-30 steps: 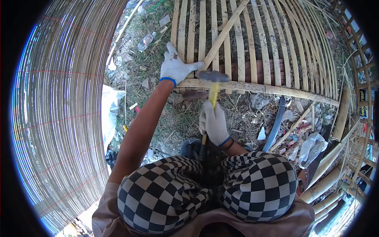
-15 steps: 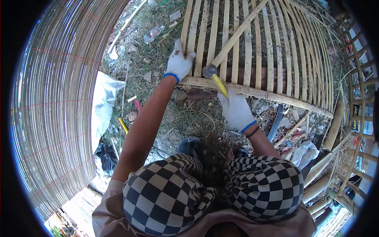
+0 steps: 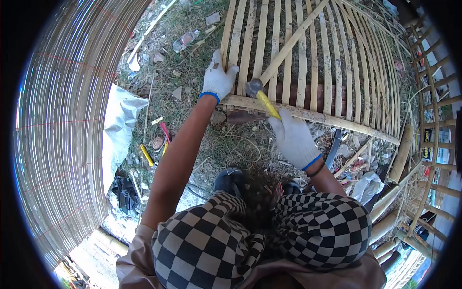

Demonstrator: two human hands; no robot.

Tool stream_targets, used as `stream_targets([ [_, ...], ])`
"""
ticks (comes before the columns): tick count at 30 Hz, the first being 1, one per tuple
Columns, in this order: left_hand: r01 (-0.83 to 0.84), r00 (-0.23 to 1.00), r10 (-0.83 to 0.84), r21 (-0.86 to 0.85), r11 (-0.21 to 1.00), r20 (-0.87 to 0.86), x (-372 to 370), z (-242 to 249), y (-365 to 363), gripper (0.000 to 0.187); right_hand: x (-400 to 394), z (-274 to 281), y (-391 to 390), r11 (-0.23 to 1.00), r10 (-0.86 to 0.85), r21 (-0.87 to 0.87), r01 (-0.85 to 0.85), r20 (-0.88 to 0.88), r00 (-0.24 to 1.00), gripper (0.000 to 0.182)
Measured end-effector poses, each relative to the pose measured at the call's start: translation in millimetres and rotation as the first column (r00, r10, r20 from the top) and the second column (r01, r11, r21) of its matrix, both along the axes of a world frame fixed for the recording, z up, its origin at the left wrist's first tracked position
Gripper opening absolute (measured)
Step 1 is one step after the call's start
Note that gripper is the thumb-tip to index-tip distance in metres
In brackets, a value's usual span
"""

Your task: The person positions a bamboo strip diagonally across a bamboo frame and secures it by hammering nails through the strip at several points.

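In a white knitted glove with a blue cuff, my left hand point(image 3: 217, 81) grips the outermost bamboo slat point(image 3: 225, 42) at the near left corner of a slatted bamboo panel point(image 3: 301, 58). My right hand point(image 3: 294, 137), gloved the same way, is closed round the yellow handle of a hammer point(image 3: 264, 100). The hammer's metal head is over the slats, just beyond the panel's near crossbar point(image 3: 308, 113). A loose-looking diagonal bamboo strip point(image 3: 293, 41) runs across the slats, its lower end close to the hammer head.
To the left stands a screen of thin sticks point(image 3: 67, 120), with a white sheet point(image 3: 120, 127) at its foot. A red-handled tool point(image 3: 164, 129) and a yellow-handled tool point(image 3: 146, 155) lie on the littered grass. A bamboo lattice point(image 3: 438, 101) rises at the right.
The view has shifted slightly. My right hand sits a little lower and farther right with the hammer, whose head stays near the same slats. My left hand keeps its hold.
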State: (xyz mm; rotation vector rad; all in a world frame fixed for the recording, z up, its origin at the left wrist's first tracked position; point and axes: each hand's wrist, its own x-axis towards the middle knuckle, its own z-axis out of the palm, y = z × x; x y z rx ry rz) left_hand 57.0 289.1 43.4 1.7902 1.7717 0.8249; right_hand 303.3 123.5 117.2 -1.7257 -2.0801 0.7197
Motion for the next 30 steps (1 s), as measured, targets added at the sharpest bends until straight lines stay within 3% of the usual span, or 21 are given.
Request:
stream_targets([
  [4,-0.007,1.000,0.007,-0.042,0.999,0.004,0,2,0,0.091,-6,49,-13,0.991,-0.090,0.066,0.120,-0.350,0.932,0.034],
  [7,-0.001,1.000,0.001,-0.023,1.000,-0.023,-2,-6,3,0.091,0,-21,-4,0.994,-0.109,-0.002,0.110,0.036,0.993,0.035],
  [8,-0.011,1.000,0.011,-0.006,1.000,-0.019,-2,-12,2,0.090,1,-31,3,0.996,-0.087,0.005,0.087,0.086,0.992,0.035],
  [11,-0.037,0.999,0.037,0.015,0.999,0.004,-1,-12,0,0.088,11,-14,5,0.999,-0.023,0.047,0.023,0.006,1.000,0.036],
  [12,-0.035,0.999,0.035,-0.027,0.999,0.016,1,-7,-8,0.088,11,0,1,0.997,-0.063,-0.052,0.060,-0.059,0.996,0.034],
  [13,-0.038,0.999,0.039,-0.034,0.999,0.030,2,2,-2,0.088,11,10,4,0.996,-0.087,-0.011,0.087,-0.093,0.992,0.033],
  [16,-0.154,0.979,0.164,0.084,0.984,-0.123,10,8,-10,0.082,9,19,-15,0.990,-0.142,-0.010,0.144,-0.232,0.962,0.031],
  [19,0.143,0.908,0.042,0.403,0.904,-0.416,23,57,-46,0.078,16,14,-30,0.980,-0.189,-0.123,0.155,-0.357,0.915,0.029],
  [21,0.413,0.804,-0.358,0.014,0.910,-0.475,27,71,-68,0.080,21,-5,-54,0.968,-0.209,-0.210,0.138,-0.367,0.906,0.029],
  [22,0.450,0.720,-0.448,-0.135,0.883,-0.529,32,89,-78,0.085,21,-15,-67,0.952,-0.243,-0.273,0.141,-0.386,0.890,0.029],
  [25,0.482,0.689,-0.414,-0.051,0.875,-0.595,21,79,-86,0.087,19,-42,-99,0.874,-0.338,-0.473,0.115,-0.420,0.842,0.030],
  [27,0.487,0.734,-0.390,0.031,0.873,-0.556,13,63,-85,0.089,15,-57,-115,0.793,-0.395,-0.606,0.071,-0.421,0.817,0.031],
  [30,0.474,0.772,-0.345,0.123,0.872,-0.534,11,49,-88,0.088,12,-90,-130,0.803,-0.316,-0.596,0.005,-0.419,0.851,0.033],
])
